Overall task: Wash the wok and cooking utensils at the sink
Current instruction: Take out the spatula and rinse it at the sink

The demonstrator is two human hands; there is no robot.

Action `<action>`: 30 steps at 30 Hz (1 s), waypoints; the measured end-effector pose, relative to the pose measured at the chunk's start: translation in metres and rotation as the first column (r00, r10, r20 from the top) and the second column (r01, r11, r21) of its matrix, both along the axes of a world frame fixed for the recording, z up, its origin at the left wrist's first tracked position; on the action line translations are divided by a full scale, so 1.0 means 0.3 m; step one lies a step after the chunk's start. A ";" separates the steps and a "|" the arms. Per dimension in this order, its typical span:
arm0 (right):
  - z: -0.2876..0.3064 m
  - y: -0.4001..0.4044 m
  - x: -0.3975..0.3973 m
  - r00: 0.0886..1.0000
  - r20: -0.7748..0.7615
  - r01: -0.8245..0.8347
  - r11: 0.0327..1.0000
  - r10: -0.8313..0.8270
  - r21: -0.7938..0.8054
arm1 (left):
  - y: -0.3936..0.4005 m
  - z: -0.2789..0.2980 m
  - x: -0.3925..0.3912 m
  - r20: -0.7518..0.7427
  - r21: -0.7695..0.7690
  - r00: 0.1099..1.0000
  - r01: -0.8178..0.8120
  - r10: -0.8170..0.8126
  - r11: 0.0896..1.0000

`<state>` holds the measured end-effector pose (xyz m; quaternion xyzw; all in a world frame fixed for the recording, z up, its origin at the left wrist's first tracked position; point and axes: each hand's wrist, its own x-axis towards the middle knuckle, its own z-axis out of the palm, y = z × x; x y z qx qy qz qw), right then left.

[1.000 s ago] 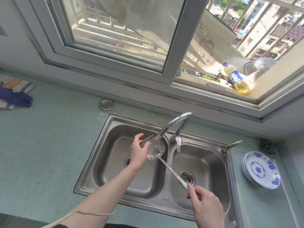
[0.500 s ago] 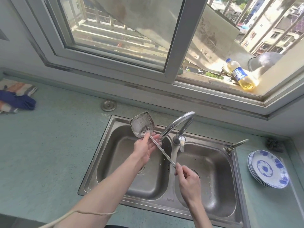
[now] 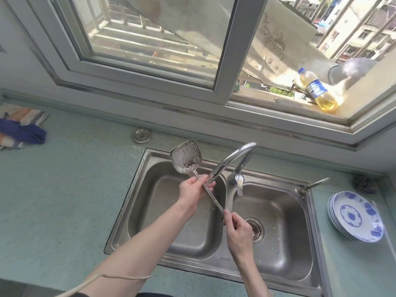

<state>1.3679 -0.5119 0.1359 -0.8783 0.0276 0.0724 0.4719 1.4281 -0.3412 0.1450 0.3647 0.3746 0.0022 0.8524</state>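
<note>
A long steel spatula (image 3: 186,157) is held over the left basin of the double sink (image 3: 137,174), its broad wet blade raised toward the back rim. My left hand (image 3: 194,189) wraps the handle just below the blade, under the curved faucet (image 3: 233,159) spout. My right hand (image 3: 237,232) pinches the lower end of the handle above the divider between the basins. A dark wok (image 3: 351,69) rests upside down on the outer window ledge at the far right.
A stack of blue-and-white plates (image 3: 355,217) sits on the counter right of the sink, with a dark scourer (image 3: 364,184) behind it. An oil bottle (image 3: 317,88) lies on the ledge. Cloths (image 3: 20,127) lie at the far left. A round metal cap (image 3: 141,135) is behind the sink.
The spatula's blade moved from under the faucet spout up toward the back left rim. My left hand slid from the blade down onto the handle; my right hand moved up along the handle.
</note>
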 end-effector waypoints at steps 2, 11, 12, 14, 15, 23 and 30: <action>0.007 0.010 0.003 1.000 -0.007 0.015 1.000 -0.015 0.027 | -0.009 -0.002 -0.009 0.012 0.016 0.999 0.046 -0.047 0.999; 0.011 0.001 0.002 0.999 0.038 0.014 1.000 -0.014 0.007 | 0.079 0.027 0.033 -0.026 -0.038 0.995 -0.096 0.095 0.995; 0.010 0.005 0.003 0.999 0.043 0.022 1.000 -0.022 0.002 | 0.066 0.025 0.028 -0.006 -0.043 0.995 -0.098 0.097 0.994; 0.010 0.014 0.003 0.998 0.047 0.043 0.999 -0.043 -0.008 | 0.041 0.017 0.020 0.028 -0.034 0.996 -0.090 0.091 0.995; 0.007 0.018 0.001 0.997 0.048 0.055 0.998 -0.054 -0.015 | 0.030 0.015 0.017 0.036 -0.028 0.995 -0.088 0.089 0.996; -0.003 0.063 0.007 0.994 0.053 0.101 0.992 -0.097 -0.081 | -0.073 0.004 -0.046 0.061 -0.010 0.998 -0.015 0.016 1.000; 0.024 0.094 0.072 0.999 0.035 0.030 0.992 -0.025 -0.123 | -0.080 -0.001 -0.061 0.062 -0.021 0.996 0.067 -0.066 0.998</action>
